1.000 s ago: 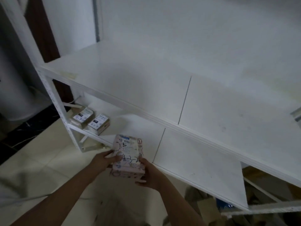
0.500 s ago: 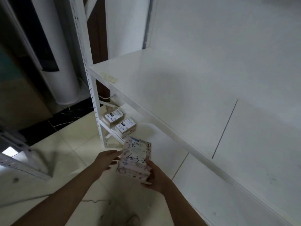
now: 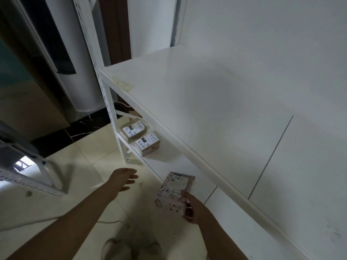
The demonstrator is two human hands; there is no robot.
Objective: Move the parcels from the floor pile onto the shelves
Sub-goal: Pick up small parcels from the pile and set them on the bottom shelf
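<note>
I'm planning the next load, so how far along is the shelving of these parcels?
Done: the far brown parcel and the near brown parcel lie on the lower shelf. In hand: the right hand grips the pink parcel at that shelf's front edge; the left hand is open, off it. Left: setting it down; how many more parcels wait is out of view.

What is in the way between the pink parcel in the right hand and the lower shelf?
Nothing visible. The pink parcel, held by the right hand, is at the front edge of the lower shelf; the two labelled boxes sit farther left, clear of it.
</note>
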